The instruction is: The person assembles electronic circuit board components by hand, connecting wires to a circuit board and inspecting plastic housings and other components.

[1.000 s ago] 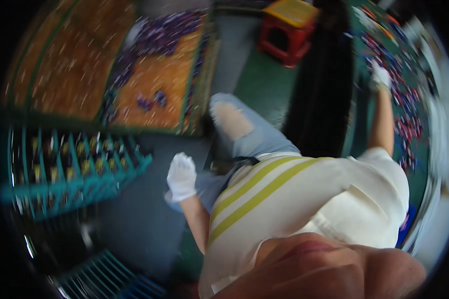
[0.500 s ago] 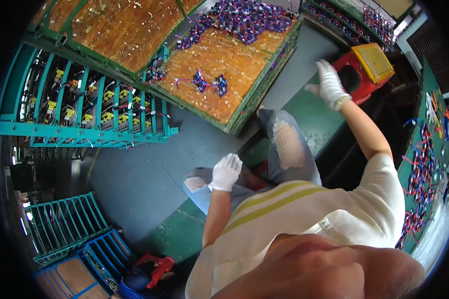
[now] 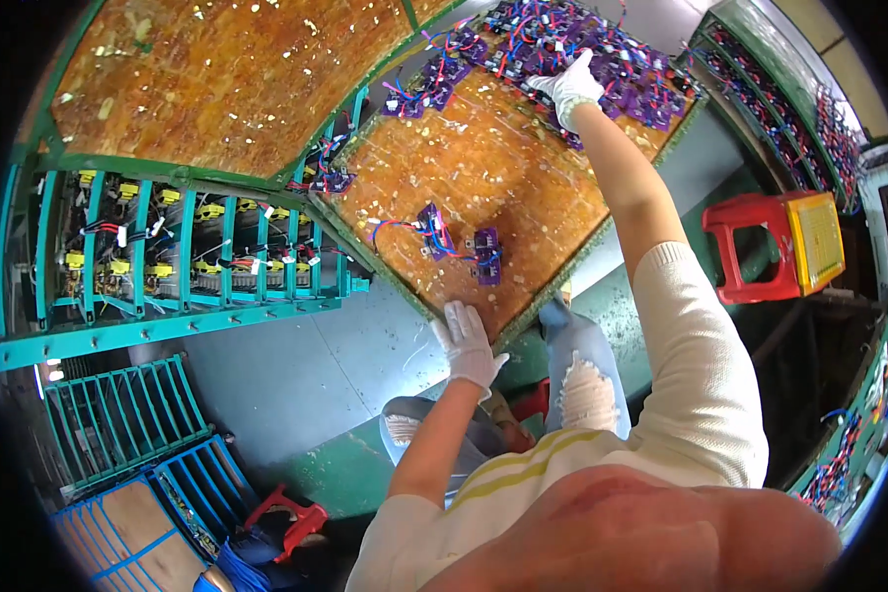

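Note:
My left hand (image 3: 469,347), in a white glove, rests at the near corner of a worn wooden tabletop (image 3: 523,187) with its fingers spread and nothing in it. My right hand (image 3: 570,91), also gloved, reaches across to the far side. It is over the near edge of a heap of small purple circuit boards (image 3: 633,71) with red, blue and black wires, its fingers apart. Whether the fingertips touch a board cannot be made out. Two wired purple boards (image 3: 486,257) lie nearer my left hand.
Left of the table stands a teal rack (image 3: 207,321) holding boards with yellow parts. A red stool (image 3: 760,247) with a yellow crate-like top (image 3: 814,242) is at the right. Shelves of wired boards (image 3: 779,118) stand behind. At lower left are blue-framed racks (image 3: 128,553).
My right hand has swung from beside the stool leftward and forward to the heap of boards. My left hand has moved from above my leg to the table's near corner.

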`<state>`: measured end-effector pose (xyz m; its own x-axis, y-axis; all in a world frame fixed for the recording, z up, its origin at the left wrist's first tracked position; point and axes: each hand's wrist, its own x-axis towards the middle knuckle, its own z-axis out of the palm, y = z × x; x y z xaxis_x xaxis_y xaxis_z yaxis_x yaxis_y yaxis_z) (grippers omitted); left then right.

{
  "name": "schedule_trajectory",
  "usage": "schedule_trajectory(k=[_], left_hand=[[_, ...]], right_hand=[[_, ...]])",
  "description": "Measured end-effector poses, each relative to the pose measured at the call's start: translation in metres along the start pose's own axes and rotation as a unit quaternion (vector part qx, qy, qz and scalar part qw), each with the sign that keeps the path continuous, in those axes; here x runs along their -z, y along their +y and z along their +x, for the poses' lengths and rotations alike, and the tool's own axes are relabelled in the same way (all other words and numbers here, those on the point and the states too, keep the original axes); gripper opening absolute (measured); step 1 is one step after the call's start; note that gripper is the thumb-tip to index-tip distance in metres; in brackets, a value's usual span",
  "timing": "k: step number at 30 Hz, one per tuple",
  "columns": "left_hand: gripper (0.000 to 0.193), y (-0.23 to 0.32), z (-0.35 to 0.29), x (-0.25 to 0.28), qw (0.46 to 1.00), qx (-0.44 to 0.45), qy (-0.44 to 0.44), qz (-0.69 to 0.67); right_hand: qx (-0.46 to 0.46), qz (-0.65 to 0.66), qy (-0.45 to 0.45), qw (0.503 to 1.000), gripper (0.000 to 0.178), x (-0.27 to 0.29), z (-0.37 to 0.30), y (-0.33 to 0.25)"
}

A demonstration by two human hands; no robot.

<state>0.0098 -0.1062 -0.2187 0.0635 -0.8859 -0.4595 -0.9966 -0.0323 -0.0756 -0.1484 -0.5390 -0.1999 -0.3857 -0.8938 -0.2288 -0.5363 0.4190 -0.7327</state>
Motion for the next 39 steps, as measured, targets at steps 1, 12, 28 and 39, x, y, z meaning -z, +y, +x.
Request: schedule_trajectory(k=[1, 12, 28, 39], left_hand=[[0.106, 0.003, 0.005, -0.01, 0.999, -0.003, -0.005, 0.035], [0.104, 0.006, 0.018, -0.016, 0.999, -0.045, 0.022, -0.007], [0.046, 0.01, 0.008, -0.029, 0.97, 0.028, 0.242, 0.024], [0.004, 0.04, 0.037, -0.043, 0.972, -0.002, 0.233, -0.017]], right_hand=[[-0.052, 0.043, 0.009, 0.998, 0.113, 0.0, -0.003, -0.004], [0.125, -0.233, 0.084, 0.961, 0.041, -0.028, 0.06, 0.016], [0.278, -0.012, -0.028, 0.96, 0.04, 0.043, -0.119, 0.035], [0.279, 0.135, -0.215, 0.926, 0.062, -0.009, -0.215, 0.073]])
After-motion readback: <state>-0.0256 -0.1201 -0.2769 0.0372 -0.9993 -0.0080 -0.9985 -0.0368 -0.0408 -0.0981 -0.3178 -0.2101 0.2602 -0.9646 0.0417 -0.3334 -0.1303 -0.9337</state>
